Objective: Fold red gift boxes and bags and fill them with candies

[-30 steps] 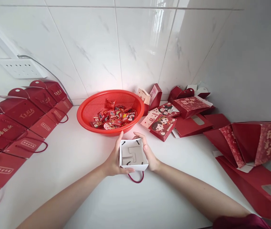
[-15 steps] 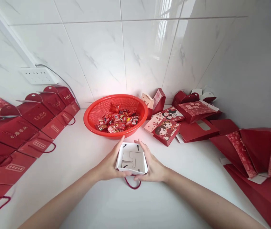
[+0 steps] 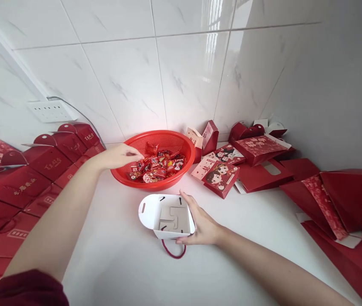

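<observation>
An open box [image 3: 172,216] with a white inside, a rounded flap out to its left and a dark red cord handle [image 3: 173,253] stands on the white table. Nothing lies inside it. My right hand [image 3: 200,221] grips its right side, thumb at the back corner and fingers at the front. Over the left rim of the red plastic basket [image 3: 155,185] hangs my left hand [image 3: 120,156], fingers apart and holding nothing, close to the red wrapped candies [image 3: 160,165] in the basket.
Rows of closed red boxes [image 3: 48,163] with cords fill the left side. Flat printed boxes [image 3: 220,176], small upright boxes [image 3: 210,137] and unfolded red boxes [image 3: 343,204] lie at the right. A power strip [image 3: 52,111] is on the tiled wall.
My left hand has let go of the box and moved up and left to the basket. The box's left flap has swung outward. The view has tilted slightly.
</observation>
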Demonstrator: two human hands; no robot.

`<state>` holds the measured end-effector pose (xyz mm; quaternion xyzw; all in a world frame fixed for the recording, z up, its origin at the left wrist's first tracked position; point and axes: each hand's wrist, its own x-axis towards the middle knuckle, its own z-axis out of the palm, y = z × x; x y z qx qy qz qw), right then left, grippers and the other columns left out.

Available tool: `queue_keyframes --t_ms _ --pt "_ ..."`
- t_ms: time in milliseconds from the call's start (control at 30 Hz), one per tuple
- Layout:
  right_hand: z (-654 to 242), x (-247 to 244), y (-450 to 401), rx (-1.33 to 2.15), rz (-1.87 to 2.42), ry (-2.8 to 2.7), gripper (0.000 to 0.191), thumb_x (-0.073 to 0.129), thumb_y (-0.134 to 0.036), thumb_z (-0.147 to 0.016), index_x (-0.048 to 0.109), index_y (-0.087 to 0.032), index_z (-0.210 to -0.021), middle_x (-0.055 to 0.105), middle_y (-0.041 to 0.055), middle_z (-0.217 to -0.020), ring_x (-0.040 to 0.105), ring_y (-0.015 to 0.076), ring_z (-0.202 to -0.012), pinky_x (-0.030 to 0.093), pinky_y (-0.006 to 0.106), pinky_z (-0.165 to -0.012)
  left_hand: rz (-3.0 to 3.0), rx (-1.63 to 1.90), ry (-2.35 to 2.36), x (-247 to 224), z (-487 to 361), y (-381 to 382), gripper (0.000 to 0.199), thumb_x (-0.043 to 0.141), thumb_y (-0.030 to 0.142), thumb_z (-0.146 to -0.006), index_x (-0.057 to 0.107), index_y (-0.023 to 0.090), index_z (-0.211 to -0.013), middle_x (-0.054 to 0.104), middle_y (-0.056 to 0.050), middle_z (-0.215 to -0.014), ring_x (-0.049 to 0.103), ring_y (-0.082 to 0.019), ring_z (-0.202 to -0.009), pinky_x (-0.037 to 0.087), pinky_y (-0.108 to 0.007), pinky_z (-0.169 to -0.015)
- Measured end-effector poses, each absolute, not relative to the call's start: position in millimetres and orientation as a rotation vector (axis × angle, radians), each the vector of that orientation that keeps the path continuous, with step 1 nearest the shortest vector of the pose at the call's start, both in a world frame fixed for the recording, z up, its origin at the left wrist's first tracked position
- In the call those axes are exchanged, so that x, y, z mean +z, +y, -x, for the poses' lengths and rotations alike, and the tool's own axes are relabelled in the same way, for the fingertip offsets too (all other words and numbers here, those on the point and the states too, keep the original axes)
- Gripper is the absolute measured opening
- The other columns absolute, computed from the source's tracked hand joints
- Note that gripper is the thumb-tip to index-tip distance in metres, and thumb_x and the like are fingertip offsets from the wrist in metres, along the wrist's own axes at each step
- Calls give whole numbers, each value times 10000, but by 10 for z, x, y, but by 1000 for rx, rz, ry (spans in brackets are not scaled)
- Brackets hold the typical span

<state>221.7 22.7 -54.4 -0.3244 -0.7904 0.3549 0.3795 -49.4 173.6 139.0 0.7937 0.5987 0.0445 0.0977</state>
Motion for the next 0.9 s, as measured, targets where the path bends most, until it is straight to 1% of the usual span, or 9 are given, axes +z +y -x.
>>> queue_keyframes --t_ms 200,300,333,400,467,500,600,733,900 --pt "-2213 -536 237 930 781 -1997 1372 870 -505 -597 -40 -224 -1585 310 183 -1475 342 337 -1400 327 485 -1152 -2350 -83 1558 995 248 2276 336 593 356 -954 601 162 -1228 607 -96 -1248 623 -237 -1065 554 -426 -892" --pt "-2216 -539 251 944 788 -2000 1373 874 -508 -588 -26 -225 -1586 312 181 -1479 339 338 -1399 331 484 -1151 -2337 -154 1474 788 282 2415 292 591 334 -954 626 155 -1183 640 -93 -1209 636 -216 -1049 543 -421 -912" --pt "-2217 -538 255 949 792 -2003 1373 875 -508 -586 -23 -224 -1586 317 181 -1476 344 338 -1395 335 484 -1149 -2335 -163 1455 736 303 2448 257 585 307 -950 649 167 -1156 660 -77 -1196 642 -207 -1053 533 -391 -929" --pt "-2217 -534 263 953 789 -2006 1371 876 -511 -583 -14 -223 -1587 327 180 -1468 350 338 -1389 340 485 -1146 -2333 -176 1433 660 344 2502 223 568 234 -911 699 207 -1088 703 -29 -1163 656 -183 -1056 513 -293 -938" --pt "-2215 -532 269 952 779 -2008 1357 874 -512 -586 3 -223 -1586 331 179 -1466 348 338 -1390 339 486 -1146 -2329 -210 1425 614 373 2544 253 558 183 -838 730 233 -1018 735 5 -1109 673 -167 -1028 505 -219 -892" --pt "-2214 -532 271 949 774 -2008 1350 873 -511 -589 9 -224 -1585 331 179 -1469 346 338 -1391 337 486 -1147 -2327 -234 1425 600 382 2560 262 561 173 -807 736 234 -992 743 6 -1083 680 -168 -1004 507 -210 -866" --pt "-2213 -537 275 941 752 -2009 1346 876 -502 -588 11 -229 -1583 328 179 -1472 341 335 -1393 337 485 -1145 -2318 -298 1434 583 389 2589 303 553 154 -743 737 227 -972 751 -7 -1051 688 -174 -968 510 -209 -817" --pt "-2217 -545 277 930 735 -2006 1323 879 -495 -588 31 -252 -1573 337 170 -1457 353 325 -1385 350 471 -1133 -2283 -367 1441 608 350 2568 368 520 141 -701 724 211 -1000 754 -23 -1030 691 -168 -947 507 -195 -773" --pt "-2223 -526 271 951 768 -2018 1288 870 -512 -594 67 -236 -1562 329 173 -1470 334 334 -1401 329 467 -1147 -2233 -474 1437 660 273 2514 345 506 216 -721 732 169 -977 750 -62 -901 685 -183 -770 493 -228 -662"
